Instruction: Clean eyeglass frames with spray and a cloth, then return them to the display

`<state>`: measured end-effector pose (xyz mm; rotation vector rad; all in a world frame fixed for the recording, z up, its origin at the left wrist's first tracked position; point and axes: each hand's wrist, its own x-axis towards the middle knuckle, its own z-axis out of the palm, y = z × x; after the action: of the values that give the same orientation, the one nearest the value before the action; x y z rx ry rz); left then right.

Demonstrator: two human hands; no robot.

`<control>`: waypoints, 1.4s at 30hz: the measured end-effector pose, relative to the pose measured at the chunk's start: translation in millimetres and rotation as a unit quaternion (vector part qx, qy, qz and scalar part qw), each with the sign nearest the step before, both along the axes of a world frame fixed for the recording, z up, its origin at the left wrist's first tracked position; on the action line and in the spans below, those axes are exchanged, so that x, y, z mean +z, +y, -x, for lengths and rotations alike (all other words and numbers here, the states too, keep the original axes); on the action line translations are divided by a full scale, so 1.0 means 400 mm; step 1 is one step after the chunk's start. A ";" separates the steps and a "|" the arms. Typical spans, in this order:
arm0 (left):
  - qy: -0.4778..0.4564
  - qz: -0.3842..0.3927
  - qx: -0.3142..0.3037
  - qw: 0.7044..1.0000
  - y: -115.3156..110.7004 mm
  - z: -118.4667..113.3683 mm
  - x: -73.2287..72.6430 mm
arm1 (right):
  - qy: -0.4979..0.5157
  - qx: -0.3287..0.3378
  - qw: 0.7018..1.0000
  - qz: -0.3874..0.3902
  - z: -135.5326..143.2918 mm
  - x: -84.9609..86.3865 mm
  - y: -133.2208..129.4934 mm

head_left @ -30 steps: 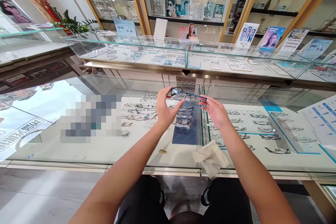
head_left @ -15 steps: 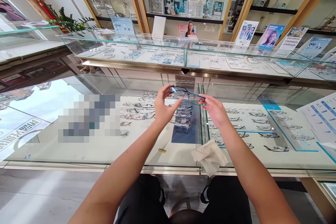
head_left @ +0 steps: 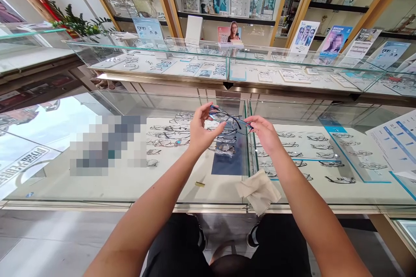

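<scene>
Head view: pinching glasses (head_left: 231,117) w/ L hand (head_left: 202,133) at one side, R hand (head_left: 265,133) at the other, held up above glass desk (head_left: 172,188). So far: picked up, prob. mid-handling; not yet set down. Also there: crumpled cloth (head_left: 259,191), in neither hand. Can't tell how much left.

Glasses (head_left: 231,117) between left hand (head_left: 201,134) and right hand (head_left: 264,133), above counter (head_left: 146,191); cloth (head_left: 259,191) on its near side.
</scene>
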<state>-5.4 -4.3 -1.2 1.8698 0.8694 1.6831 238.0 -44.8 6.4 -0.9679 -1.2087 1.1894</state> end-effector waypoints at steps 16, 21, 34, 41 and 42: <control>0.102 0.046 -0.099 0.989 -0.049 -0.027 0.010 | -0.069 0.096 0.992 0.033 0.008 0.006 -0.011; 0.105 0.044 -0.111 0.987 -0.049 -0.029 0.008 | -0.068 0.076 0.994 0.038 0.013 -0.004 -0.007; 0.092 0.000 0.013 0.996 -0.063 -0.044 0.011 | -0.069 0.012 0.997 0.020 0.028 -0.018 -0.001; 0.109 0.126 0.007 0.986 -0.112 -0.073 0.025 | -0.072 -0.062 0.995 -0.010 0.040 -0.020 -0.005; 0.107 0.158 -0.016 0.982 -0.117 -0.078 0.024 | -0.088 -0.069 0.993 -0.030 0.046 -0.020 -0.009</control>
<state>25.7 -51.0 8.5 1.8501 1.1121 1.2536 219.6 -48.2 -1.7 -1.1104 -1.2861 0.9710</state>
